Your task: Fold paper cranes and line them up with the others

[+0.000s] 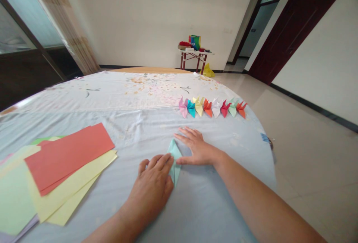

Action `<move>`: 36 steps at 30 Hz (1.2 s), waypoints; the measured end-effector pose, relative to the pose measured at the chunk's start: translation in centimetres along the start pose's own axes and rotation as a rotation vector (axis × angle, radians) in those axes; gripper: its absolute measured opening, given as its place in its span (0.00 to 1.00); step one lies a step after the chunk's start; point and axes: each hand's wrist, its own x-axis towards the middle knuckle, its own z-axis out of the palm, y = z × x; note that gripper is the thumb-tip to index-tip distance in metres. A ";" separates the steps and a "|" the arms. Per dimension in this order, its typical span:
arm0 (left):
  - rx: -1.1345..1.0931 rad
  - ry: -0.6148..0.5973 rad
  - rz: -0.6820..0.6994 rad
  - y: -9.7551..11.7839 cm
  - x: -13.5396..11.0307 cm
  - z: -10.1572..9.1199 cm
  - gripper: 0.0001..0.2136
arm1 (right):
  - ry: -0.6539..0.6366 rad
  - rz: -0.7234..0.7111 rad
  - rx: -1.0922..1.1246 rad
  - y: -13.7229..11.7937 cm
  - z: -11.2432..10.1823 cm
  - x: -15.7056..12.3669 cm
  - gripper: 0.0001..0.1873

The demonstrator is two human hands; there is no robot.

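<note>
A small light-teal folded paper (175, 157), kite-shaped, lies on the pale cloth of the round table (134, 123). My left hand (152, 187) lies flat over its left side, fingertips pressing on the fold. To the paper's right, my right hand (194, 148) rests flat on the cloth with its fingers spread, its thumb touching the paper's edge. Neither hand grips anything.
A stack of coloured sheets (56, 172), red on top of yellow and green, lies at the left. A row of several folded paper cranes (212, 107) stands at the far right of the table. A small red table (194, 58) with items is by the far wall.
</note>
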 end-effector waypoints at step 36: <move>0.213 -0.048 -0.015 -0.9 -0.9 0.8 0.25 | 0.194 -0.069 0.022 -0.8 1.2 0.1 0.20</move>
